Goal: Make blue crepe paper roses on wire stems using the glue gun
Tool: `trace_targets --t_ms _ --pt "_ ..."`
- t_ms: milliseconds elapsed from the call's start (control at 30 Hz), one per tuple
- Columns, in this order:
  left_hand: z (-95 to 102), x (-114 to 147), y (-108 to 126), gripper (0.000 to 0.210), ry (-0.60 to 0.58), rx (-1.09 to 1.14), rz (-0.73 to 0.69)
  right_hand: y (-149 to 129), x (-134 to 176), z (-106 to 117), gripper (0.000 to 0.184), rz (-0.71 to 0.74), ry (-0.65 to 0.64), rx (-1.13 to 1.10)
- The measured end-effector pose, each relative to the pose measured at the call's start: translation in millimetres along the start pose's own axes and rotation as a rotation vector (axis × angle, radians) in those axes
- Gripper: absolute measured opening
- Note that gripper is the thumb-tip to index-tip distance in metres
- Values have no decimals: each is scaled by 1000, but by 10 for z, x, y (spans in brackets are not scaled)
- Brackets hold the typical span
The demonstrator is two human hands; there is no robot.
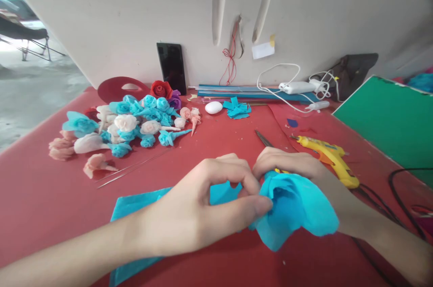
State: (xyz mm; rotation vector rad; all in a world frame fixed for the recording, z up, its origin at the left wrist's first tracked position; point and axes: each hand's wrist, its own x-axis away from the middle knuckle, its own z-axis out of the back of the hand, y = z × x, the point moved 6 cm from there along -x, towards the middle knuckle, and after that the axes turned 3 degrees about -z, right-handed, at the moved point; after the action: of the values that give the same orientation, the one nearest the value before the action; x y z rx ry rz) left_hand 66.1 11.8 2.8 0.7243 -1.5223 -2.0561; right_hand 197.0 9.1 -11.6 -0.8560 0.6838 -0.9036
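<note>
A bright blue crepe paper flower (292, 210) is between my hands, its open petals facing toward me and to the right. My left hand (203, 210) pinches its left side between thumb and fingers. Behind the petals, my right hand (301, 165) curls its fingers around the flower's base; the petals partly cover that grip. Under my left forearm lies a flat blue crepe paper sheet (135, 208). The pointed metal tip of a tool, perhaps scissors (264, 139), shows just beyond my right hand, the rest hidden.
Several blue, white and pink paper flowers (126, 122) are heaped at left on the red table (189, 160). A yellow glue gun (333, 160) with a cord lies at right, near a green board (385, 120). Farther back are blue scraps (237, 108), a white egg-shaped object (214, 107) and a phone (172, 68).
</note>
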Motion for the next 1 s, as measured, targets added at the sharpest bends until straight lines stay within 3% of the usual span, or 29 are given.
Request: trace_targets --t_ms 167,467,733,1000 --pt "-7 -15 -45 28 12 157 1 -13 4 -7 4 -4 12 9" --pt "-25 -30 -38 21 12 74 -31 8 3 -26 5 -18 12 2" --pt "-49 -35 -107 20 -40 287 21 24 6 -51 5 -75 -3 -10" --pt "-28 -15 -187 12 49 524 12 -65 1 -50 12 -45 -7 -26"
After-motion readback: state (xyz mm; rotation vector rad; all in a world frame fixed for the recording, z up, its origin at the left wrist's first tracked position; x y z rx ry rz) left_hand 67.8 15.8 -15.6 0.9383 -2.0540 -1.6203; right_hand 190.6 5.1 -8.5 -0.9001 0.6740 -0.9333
